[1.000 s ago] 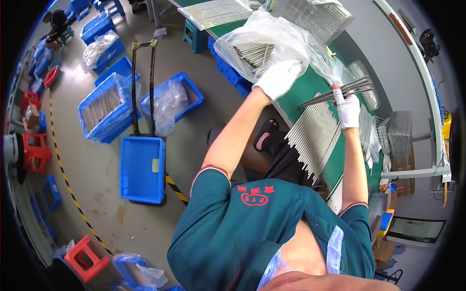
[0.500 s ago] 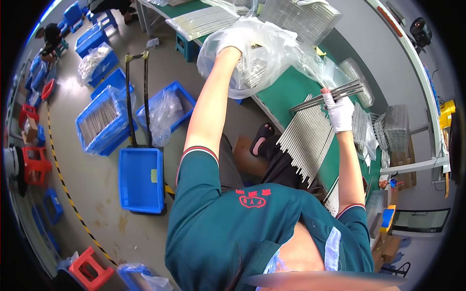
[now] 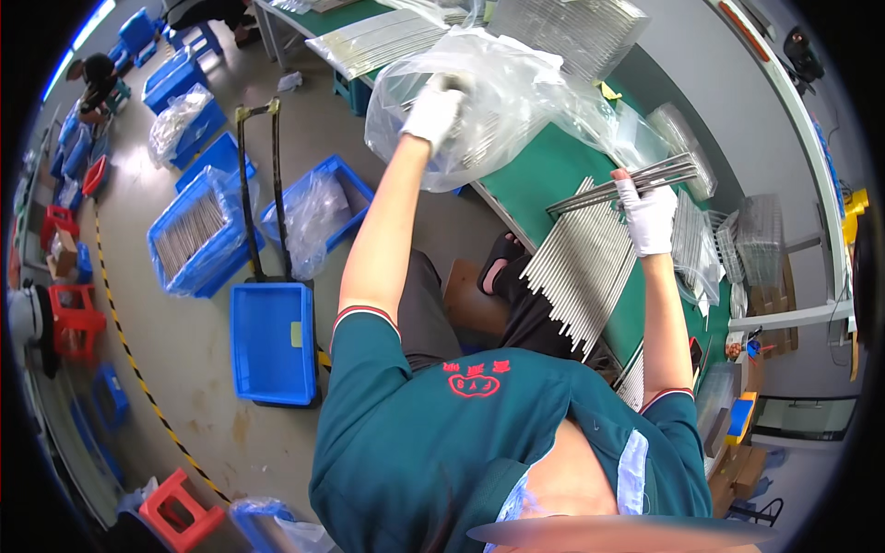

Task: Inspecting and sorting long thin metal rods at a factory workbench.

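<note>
Head view: left hand (image 3: 435,112) raised gripping plastic bag (image 3: 516,92).

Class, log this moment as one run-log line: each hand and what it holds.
left hand: grips clear plastic bag | right hand: holds metal rods | green table: more rods

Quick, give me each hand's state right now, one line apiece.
Left hand: gloved, closed, gripping the clear plastic bag raised above the green table.
Right hand: gloved, closed on a bundle of thin metal rods.
</note>
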The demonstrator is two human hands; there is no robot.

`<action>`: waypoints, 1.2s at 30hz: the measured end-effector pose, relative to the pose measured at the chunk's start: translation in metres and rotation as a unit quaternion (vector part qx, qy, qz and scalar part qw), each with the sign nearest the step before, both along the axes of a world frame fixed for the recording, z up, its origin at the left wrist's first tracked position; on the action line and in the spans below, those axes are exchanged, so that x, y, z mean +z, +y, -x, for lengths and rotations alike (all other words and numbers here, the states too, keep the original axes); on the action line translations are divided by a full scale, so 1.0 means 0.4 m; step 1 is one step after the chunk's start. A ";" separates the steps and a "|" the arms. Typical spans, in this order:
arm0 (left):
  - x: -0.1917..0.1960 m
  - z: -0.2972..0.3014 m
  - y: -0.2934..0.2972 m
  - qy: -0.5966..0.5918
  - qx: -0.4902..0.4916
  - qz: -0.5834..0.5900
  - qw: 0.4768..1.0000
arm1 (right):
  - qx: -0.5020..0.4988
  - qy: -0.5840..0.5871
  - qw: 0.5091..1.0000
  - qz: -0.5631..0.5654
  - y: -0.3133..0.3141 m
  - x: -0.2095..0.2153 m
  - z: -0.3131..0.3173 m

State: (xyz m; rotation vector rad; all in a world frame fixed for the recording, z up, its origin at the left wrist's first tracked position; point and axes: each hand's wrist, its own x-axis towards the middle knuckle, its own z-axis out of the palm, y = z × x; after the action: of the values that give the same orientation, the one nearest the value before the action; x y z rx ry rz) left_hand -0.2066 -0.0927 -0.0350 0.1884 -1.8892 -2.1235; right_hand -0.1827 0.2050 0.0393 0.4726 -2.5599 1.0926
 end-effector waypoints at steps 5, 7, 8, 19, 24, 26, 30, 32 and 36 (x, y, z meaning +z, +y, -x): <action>-0.076 0.036 0.131 0.166 -0.160 0.481 0.846 | -0.005 0.037 0.997 -0.070 0.057 -0.041 0.056; -0.039 0.023 0.168 0.133 -0.139 0.591 0.783 | -0.003 0.016 0.999 -0.030 0.055 -0.047 0.054; -0.007 0.004 0.157 0.132 -0.128 0.583 0.791 | 0.000 0.007 1.000 -0.014 0.054 -0.042 0.047; -0.060 0.212 -0.012 0.013 0.079 0.585 0.807 | -0.013 0.040 0.995 -0.092 0.046 -0.041 0.056; -0.105 0.308 0.000 -0.049 0.026 0.530 0.846 | -0.020 0.022 0.997 -0.068 0.046 -0.029 0.037; -0.114 0.316 -0.007 -0.027 0.067 0.483 0.873 | -0.019 0.013 0.998 -0.063 0.041 -0.022 0.029; -0.141 0.288 -0.048 -0.015 0.079 0.476 0.876 | -0.001 0.008 0.998 -0.055 0.028 -0.036 0.037; -0.089 0.242 -0.010 0.025 0.056 0.515 0.855 | -0.019 0.014 0.998 -0.062 0.047 -0.035 0.037; -0.032 0.102 -0.011 0.076 0.076 0.605 0.789 | -0.006 0.028 0.998 -0.059 0.050 -0.038 0.042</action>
State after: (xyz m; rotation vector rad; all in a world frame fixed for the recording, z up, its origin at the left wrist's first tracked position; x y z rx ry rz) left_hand -0.2474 -0.0972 -0.0478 -0.1164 -2.5668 -0.4848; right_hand -0.1995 0.2251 0.0241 0.5087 -2.5842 0.9156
